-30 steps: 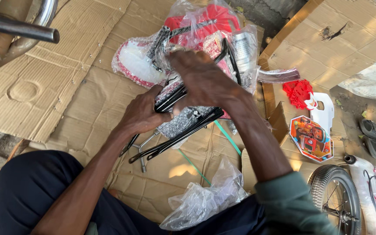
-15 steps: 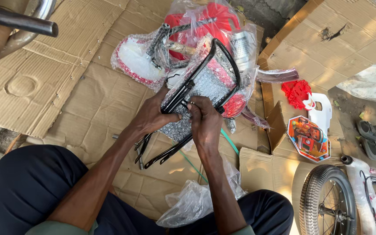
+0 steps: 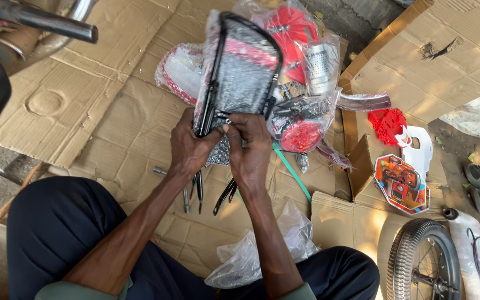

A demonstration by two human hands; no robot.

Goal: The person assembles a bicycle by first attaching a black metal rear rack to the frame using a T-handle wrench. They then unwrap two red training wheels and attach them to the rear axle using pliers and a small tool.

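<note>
Two hands meeting at the lower end of a black wire rack [image 3: 245, 66] wrapped in clear plastic: left hand [image 3: 191, 145] closed around the left side rail, right hand [image 3: 252, 149] pinching the wrapping at the frame's bottom edge, fingertips touching. Rack now standing upright and raised toward the camera, where half a second ago lying tilted lower over the cardboard [image 3: 112, 128]; a second ago right hand reaching farther out over the bagged red parts [image 3: 301, 136]. Judged from this shift: wrapped frame being lifted clear of the pile and turned for work on its plastic cover at the lower end. Black rods [image 3: 198, 191] hanging from beneath the hands, ends resting near the cardboard. Crumpled clear bag [image 3: 251, 255] lying between the knees. Small spoked wheel [image 3: 423, 261] lying at lower right, a printed shield-shaped plate [image 3: 401, 183] just above it, well apart from the hands.
</note>
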